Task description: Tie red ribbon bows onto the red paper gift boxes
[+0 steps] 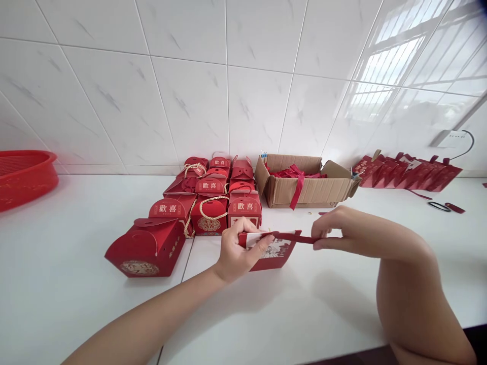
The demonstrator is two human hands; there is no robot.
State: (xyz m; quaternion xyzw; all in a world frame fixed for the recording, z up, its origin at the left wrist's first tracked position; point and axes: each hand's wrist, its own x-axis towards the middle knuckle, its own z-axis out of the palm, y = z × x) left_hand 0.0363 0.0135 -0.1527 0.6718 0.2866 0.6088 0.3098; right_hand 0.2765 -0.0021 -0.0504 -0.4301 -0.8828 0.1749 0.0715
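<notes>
Landmark: open cardboard carton [310, 193], set against the wall at the back of the surface [304, 314]. Small red bag [274, 261] on the near side of the carton, a little toward its left end, with a pale printed picture on its front. Left hand [240, 248], also nearer than the carton, is clamped on the bag's upper left part, thumb across the front face, fingers curled behind; bag therefore lies immediately to the right of this hand and partly covered by it. Right hand [333, 230], nearer than the carton's right half, pinches a dark red ribbon [297, 238] between thumb and fingers. Ribbon runs nearly level from this hand leftward along the bag's top edge to the left thumb. Hands well apart, bag and ribbon between them; right hand clear of the bag itself. Cannot tell whether the bag's base meets the surface. Inside the carton: a heap of red ribbons [299, 174], one end draped over the front wall. Just left of the carton: a cluster of red gift boxes [208, 221], some with cord handles. Right of the carton: a row of red bags [399, 173]. Far left of it: a red basket [28, 180].
</notes>
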